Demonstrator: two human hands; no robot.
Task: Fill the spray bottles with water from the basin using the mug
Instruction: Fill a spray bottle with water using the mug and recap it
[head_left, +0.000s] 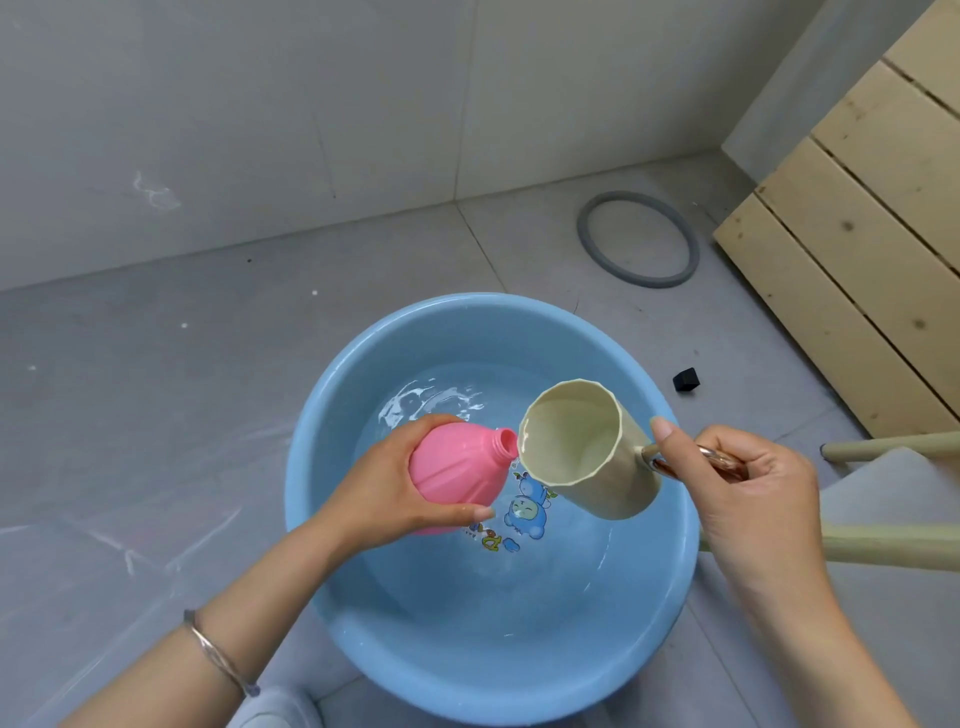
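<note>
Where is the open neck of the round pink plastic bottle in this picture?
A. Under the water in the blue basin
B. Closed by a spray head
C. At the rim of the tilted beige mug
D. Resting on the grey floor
C: the left hand holds the round pink plastic bottle with its uncapped neck at the rim of the tilted beige mug, which the right hand holds by the handle above the blue basin.

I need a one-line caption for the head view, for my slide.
Left hand tilts pink bottle toward cream mug held by right hand over blue basin.
</note>
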